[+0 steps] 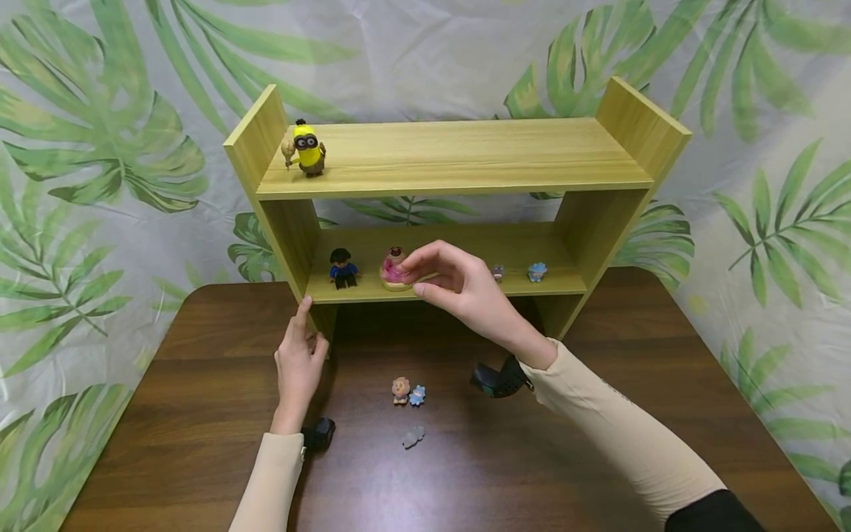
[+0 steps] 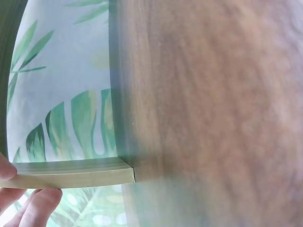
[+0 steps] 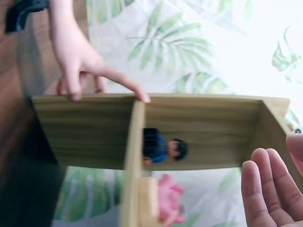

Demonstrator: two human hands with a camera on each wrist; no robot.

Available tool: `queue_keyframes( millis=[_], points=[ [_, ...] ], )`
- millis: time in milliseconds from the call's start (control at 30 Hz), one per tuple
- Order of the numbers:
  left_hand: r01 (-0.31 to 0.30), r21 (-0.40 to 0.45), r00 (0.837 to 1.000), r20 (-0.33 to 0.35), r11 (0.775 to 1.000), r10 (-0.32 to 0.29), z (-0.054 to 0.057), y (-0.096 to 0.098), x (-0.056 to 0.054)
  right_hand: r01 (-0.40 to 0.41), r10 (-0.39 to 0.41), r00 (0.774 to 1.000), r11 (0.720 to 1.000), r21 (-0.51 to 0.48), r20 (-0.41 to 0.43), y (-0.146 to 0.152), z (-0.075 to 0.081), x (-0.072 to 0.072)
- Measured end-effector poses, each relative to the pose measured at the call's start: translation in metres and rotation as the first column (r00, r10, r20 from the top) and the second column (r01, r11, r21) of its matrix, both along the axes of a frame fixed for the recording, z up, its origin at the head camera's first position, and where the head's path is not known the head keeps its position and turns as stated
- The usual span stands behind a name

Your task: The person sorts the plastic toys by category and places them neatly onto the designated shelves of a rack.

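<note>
My left hand (image 1: 301, 366) grips the front edge of the left side panel of a small wooden shelf (image 1: 425, 188), index finger stretched to the middle board's corner. In the left wrist view, fingers (image 2: 41, 208) and thumb lie on opposite faces of the panel (image 2: 75, 177). Before the middle board, my right hand (image 1: 465, 292) has its thumb and fingers apart, overlapping a pink figure on a round tan base (image 1: 394, 270) in the head view. The right wrist view shows its fingers (image 3: 270, 189) nearly straight, away from the pink figure (image 3: 170, 198), holding nothing.
A dark-haired figure in blue (image 1: 343, 267) stands left on the middle board; a blue-capped figure (image 1: 537, 272) stands right, near another small one (image 1: 497, 273). A Minion figure (image 1: 309, 150) is on top. On the table (image 1: 219, 369) lie a lion-like figure (image 1: 400, 390), a blue figure (image 1: 417, 395) and a clear piece (image 1: 413, 437).
</note>
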State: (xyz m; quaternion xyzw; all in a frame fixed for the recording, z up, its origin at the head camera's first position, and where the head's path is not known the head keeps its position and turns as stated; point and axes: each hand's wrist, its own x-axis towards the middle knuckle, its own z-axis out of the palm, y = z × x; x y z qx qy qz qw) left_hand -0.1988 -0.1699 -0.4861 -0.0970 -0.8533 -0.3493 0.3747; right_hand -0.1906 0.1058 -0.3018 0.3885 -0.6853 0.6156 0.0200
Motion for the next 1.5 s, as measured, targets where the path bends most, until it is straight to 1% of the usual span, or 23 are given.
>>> queue_keyframes(
  millis=[233, 433, 667, 833, 1067, 1200, 1333, 1400, 1500],
  points=[
    [0.002, 0.006, 1.000, -0.001, 1.000, -0.002, 0.001, -0.001, 0.000, -0.011, 0.007, 0.992, 1.000, 0.026, 0.123, 0.004, -0.033, 0.005],
    [0.007, 0.005, 1.000, -0.002, 1.000, -0.007, 0.001, -0.001, 0.000, -0.010, -0.001, 0.982, 0.999, 0.053, 0.188, 0.006, -0.062, 0.010],
    [0.008, 0.012, 1.000, 0.006, 1.000, -0.008, 0.001, -0.001, 0.000, 0.019, -0.042, 0.970, 0.995, 0.100, 0.241, 0.006, -0.096, 0.014],
    [0.005, 0.009, 1.000, 0.012, 1.000, -0.005, 0.001, -0.001, 0.000, 0.019, -0.050, 0.958, 0.993, 0.114, 0.282, 0.007, -0.117, 0.016],
    [-0.002, 0.007, 1.000, 0.012, 1.000, 0.001, 0.001, 0.000, 0.001, 0.031, -0.080, 0.954, 0.985, 0.170, 0.290, 0.005, -0.143, 0.017],
    [-0.004, 0.009, 1.000, 0.016, 1.000, 0.004, 0.001, 0.000, 0.001, 0.043, -0.103, 0.954, 0.976, 0.215, 0.280, 0.003, -0.156, 0.018],
    [-0.002, 0.009, 1.000, 0.017, 1.000, 0.002, 0.001, 0.000, 0.001, 0.066, -0.140, 0.954, 0.960, 0.271, 0.265, 0.000, -0.163, 0.020],
    [-0.001, 0.010, 1.000, 0.018, 1.000, 0.001, 0.002, 0.000, 0.001, 0.072, -0.153, 0.952, 0.953, 0.294, 0.266, -0.002, -0.162, 0.022],
    [0.000, 0.009, 1.000, 0.021, 1.000, 0.000, 0.002, 0.000, 0.001, 0.069, -0.159, 0.951, 0.945, 0.319, 0.266, -0.006, -0.155, 0.027]
  ],
)
